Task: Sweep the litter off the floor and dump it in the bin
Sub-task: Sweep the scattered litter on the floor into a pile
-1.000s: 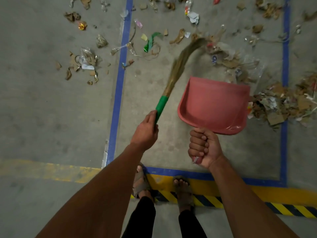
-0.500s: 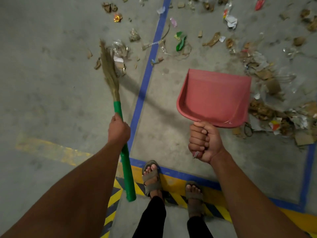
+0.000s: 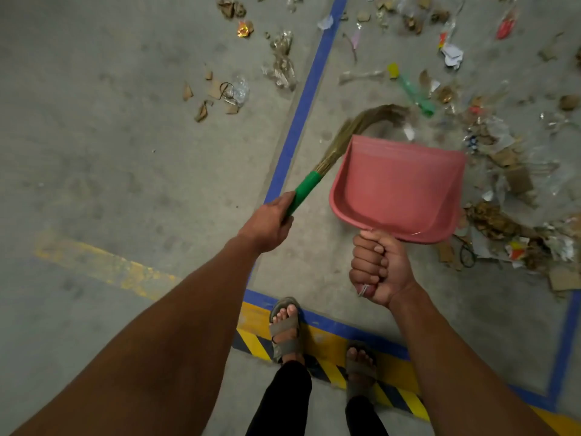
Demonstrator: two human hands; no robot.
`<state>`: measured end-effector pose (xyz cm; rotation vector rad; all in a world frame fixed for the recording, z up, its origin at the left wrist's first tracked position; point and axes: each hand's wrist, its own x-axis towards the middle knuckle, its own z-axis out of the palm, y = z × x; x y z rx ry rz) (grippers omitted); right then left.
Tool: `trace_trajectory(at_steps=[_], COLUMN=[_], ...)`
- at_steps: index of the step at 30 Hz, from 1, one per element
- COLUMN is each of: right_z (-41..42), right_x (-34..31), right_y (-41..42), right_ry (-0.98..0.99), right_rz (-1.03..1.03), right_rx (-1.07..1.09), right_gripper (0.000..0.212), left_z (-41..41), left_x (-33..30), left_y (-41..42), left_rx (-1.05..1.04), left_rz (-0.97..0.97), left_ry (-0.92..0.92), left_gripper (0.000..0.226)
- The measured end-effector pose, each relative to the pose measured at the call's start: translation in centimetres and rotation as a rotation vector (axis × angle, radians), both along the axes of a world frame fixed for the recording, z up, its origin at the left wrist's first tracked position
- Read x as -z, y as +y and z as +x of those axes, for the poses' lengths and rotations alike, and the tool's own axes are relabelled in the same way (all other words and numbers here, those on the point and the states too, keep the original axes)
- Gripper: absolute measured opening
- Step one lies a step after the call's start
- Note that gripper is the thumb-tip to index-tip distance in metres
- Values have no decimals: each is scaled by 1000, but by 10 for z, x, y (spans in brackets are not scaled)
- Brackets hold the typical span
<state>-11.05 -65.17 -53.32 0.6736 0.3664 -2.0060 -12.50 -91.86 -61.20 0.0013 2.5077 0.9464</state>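
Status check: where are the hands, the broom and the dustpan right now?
Left hand holds the broom in a firm grip. Right hand grips the empty pink dustpan. Litter lies scattered beyond the dustpan. No bin in view.

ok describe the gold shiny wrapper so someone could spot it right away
Start at the long blue line painted up the floor and look to its left, near the top of the view. Among dull brown cardboard scraps, the wrapper is the only bright orange-gold, glinting piece.

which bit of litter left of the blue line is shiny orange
The foil wrapper near the top, left of the blue line. The other scraps on that side are brown card or clear plastic.
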Motion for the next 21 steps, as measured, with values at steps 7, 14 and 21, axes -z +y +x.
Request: trace_trajectory(at_steps=[7,14,21], right_z=[-22,-22,-7], right_x=[-5,0,13], right_y=[-37,-56,-56], right_ry=[27,14,-12], right_rz=[-35,-12,14], right_rx=[-59,-111,-125], right_gripper=[40,41,41], left_z=[37,48,36], left_x=[4,12,20], left_y=[-78,-142,-143], left_rx=[-462,-954,-647], left_rz=[-132,-296,-269], left_ry=[105,-178,-331], left_gripper=[60,38,41])
